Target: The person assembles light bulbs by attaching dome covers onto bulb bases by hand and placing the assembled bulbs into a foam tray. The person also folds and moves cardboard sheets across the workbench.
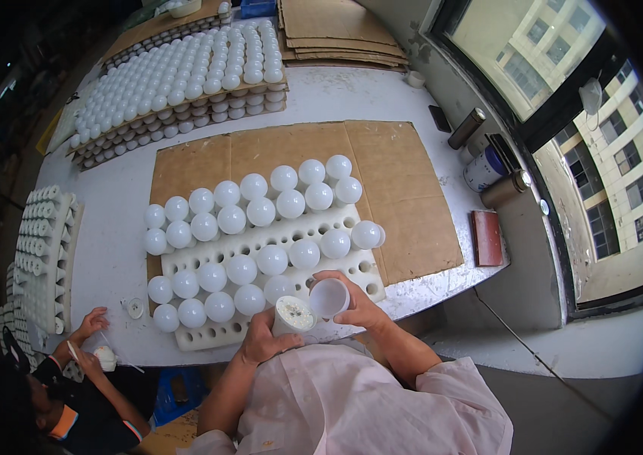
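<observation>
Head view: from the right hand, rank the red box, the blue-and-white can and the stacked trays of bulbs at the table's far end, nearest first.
Measured from the right hand, which holds a white dome cover:
1. Red box, at the table's right edge.
2. Blue-and-white can, farther back on the right by the window.
3. Stacked trays of bulbs, at the far left end.

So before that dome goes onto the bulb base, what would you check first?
1. Left hand grips bulb base: ok.
2. Base's open end faces up: ok.
3. Right hand holds white dome: ok.
4. Dome's opening turned toward the base: cannot tell.
5. Free hole left in the white foam tray: ok.
6. Co-worker's hands away from the tray: ok.
</observation>
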Demonstrator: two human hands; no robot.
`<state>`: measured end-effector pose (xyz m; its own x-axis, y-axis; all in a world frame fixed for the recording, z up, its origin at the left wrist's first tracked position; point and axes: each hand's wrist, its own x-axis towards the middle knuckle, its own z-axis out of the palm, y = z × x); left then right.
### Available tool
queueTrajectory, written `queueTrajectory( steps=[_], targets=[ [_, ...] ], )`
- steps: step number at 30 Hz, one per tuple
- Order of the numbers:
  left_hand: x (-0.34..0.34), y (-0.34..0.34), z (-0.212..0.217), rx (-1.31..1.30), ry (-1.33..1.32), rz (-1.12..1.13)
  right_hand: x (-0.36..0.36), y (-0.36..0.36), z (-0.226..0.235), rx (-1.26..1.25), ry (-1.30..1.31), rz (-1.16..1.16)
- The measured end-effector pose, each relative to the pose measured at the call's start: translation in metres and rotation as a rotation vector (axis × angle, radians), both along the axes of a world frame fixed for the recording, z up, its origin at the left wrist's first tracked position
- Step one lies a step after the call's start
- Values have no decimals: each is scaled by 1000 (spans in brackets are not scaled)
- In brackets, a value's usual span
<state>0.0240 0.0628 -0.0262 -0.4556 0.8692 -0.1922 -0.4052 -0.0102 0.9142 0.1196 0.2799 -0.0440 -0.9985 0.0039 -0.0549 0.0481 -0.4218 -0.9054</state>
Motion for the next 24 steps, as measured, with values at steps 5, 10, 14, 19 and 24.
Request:
queueTrajectory(
  steps=[5,10,14,19,24],
  targets=[
    [-8,-2,15,-202,77,-76,-4,-6,35,682,194,33],
    [-14,0,24,-411,416,-216,-7,-22,50,936,96,298],
    [-12,-4,14,-391,371,-210,-7,-29,42,947,161,331],
    [-6,-8,10,-331,400,-159,-11,-39,33,890,403,221],
    [-4,-7,5,-285,433,-164,-10,-42,27,847,532,114]
  ],
)
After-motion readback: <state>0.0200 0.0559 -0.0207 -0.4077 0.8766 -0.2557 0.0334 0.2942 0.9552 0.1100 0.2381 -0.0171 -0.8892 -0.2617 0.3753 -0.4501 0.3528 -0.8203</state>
